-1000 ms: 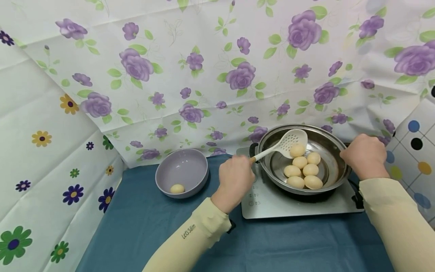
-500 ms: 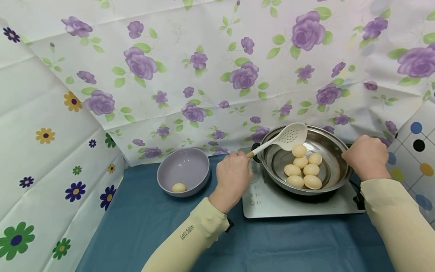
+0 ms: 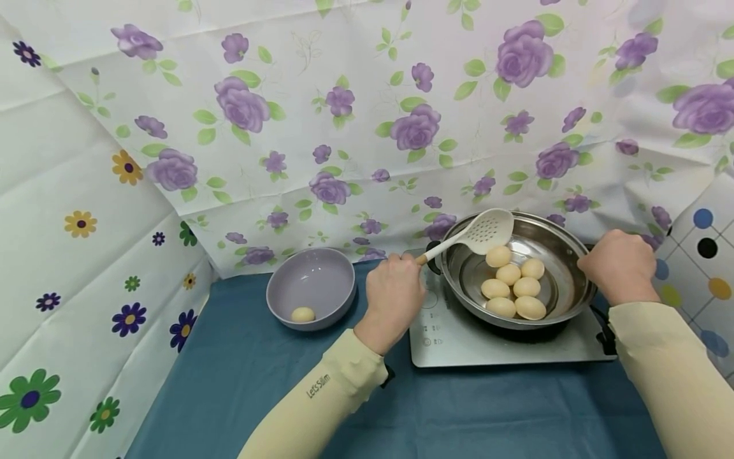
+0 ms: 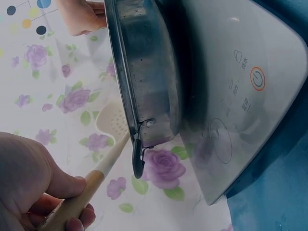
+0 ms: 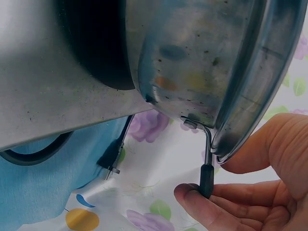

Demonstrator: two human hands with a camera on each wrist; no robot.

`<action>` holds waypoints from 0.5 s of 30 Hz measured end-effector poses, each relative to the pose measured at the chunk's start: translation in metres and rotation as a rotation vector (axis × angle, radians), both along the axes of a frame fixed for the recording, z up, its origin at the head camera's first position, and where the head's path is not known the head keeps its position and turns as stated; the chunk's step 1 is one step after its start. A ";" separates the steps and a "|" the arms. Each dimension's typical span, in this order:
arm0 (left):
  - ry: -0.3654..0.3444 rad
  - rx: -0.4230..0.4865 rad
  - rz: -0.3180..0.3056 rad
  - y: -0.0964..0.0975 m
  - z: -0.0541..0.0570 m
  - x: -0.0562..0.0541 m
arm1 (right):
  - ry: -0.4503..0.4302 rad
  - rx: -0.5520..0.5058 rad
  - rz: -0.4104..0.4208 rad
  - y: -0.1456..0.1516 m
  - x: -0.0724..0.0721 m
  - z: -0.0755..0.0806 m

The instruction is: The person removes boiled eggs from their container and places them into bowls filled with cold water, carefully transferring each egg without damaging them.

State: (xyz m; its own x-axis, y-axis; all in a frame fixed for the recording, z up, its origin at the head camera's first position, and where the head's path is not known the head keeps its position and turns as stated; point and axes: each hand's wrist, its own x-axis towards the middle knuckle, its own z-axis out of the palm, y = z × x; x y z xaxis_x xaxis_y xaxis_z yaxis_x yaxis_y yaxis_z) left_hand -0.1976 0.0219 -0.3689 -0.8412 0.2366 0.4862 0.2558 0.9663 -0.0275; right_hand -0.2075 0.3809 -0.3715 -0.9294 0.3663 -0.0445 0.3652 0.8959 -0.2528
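Note:
My left hand [image 3: 394,287] grips the wooden handle of a white skimmer [image 3: 487,233] with a perforated head. The left wrist view has the thumb and fingers [image 4: 72,187] wrapped round that handle. The skimmer's head is at the back of a wide steel pan [image 3: 553,245], just behind the rearmost egg [image 3: 498,257]; whether they touch I cannot tell. Several pale eggs [image 3: 508,275] lie clustered in the pan. My right hand [image 3: 620,266] holds the pan's right side handle [image 5: 207,178], thumb by the rim and fingers curled beneath.
The pan sits on a silver induction cooktop [image 3: 510,354] with a black plug [image 5: 111,156] near it. To the left, a purple-grey bowl [image 3: 312,277] contains one egg [image 3: 302,314]. Blue cloth [image 3: 275,389] covers the table, and a flowered sheet [image 3: 344,127] hangs close behind.
The skimmer's head has drawn back slightly from the rearmost egg, toward the pan's back left. That egg has shifted a little left. My right hand stays at the pan's handle.

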 end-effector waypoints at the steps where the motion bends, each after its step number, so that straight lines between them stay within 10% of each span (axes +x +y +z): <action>1: 0.010 -0.007 0.004 0.000 0.000 -0.001 | 0.000 0.000 0.000 0.000 0.000 0.000; 15: -0.010 0.011 0.032 -0.013 0.004 0.005 | -0.004 -0.006 0.000 -0.001 0.002 0.000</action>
